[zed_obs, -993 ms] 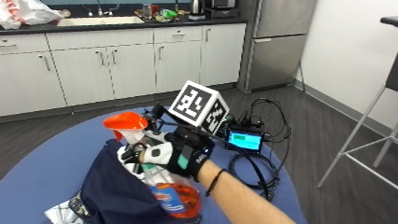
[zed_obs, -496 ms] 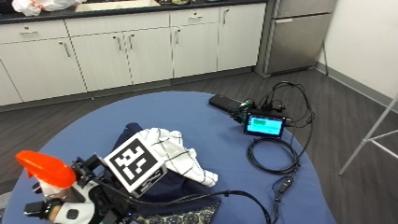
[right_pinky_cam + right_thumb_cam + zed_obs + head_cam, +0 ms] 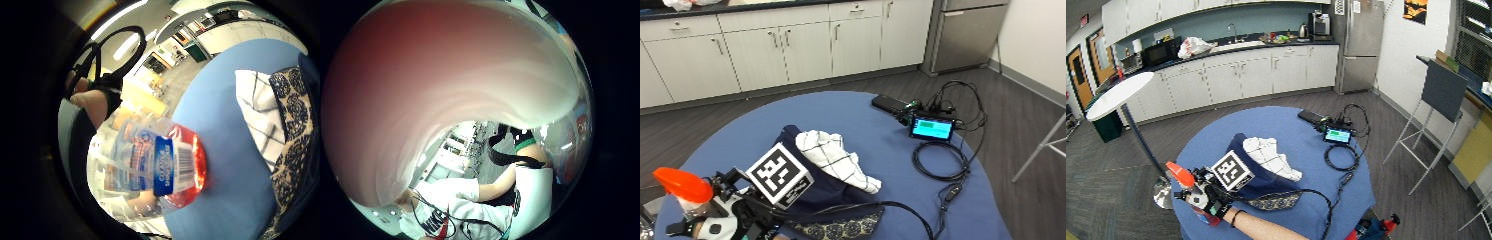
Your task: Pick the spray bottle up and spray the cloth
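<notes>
The spray bottle (image 3: 681, 192), topped by an orange head, is gripped upright in the gloved right hand (image 3: 720, 225) at the near edge of the blue table (image 3: 859, 120). Its clear body (image 3: 150, 170) is held raised above the tabletop. Just beside the hand, a white checked cloth (image 3: 836, 159) is draped over a dark blue one (image 3: 830, 187).
</notes>
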Available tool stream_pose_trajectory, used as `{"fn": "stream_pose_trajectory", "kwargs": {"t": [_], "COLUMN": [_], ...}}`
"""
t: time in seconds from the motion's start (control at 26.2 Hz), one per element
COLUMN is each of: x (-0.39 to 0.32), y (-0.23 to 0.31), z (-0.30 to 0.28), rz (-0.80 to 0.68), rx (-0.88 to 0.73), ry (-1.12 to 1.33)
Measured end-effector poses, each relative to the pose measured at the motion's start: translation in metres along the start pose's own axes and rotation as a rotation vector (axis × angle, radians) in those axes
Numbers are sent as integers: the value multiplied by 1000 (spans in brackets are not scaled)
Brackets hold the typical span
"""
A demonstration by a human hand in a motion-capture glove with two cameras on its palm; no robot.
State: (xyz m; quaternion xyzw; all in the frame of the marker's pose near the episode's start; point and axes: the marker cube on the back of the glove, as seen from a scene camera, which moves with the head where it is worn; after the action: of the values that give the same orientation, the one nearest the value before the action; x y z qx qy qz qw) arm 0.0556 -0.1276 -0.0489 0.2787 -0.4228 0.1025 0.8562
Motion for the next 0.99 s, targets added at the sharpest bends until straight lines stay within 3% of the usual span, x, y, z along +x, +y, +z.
{"fn": "stream_pose_trajectory", "kwargs": {"t": [0.42, 0.69, 0.88, 0.99], "x": [11, 4, 15, 24], "y": [57, 119, 161, 180], "z": [-24, -75, -123, -142], "rz": [-60, -160, -116, -73], "rx": [-203, -360, -311, -289], "ry": [47, 488, 843, 931]}}
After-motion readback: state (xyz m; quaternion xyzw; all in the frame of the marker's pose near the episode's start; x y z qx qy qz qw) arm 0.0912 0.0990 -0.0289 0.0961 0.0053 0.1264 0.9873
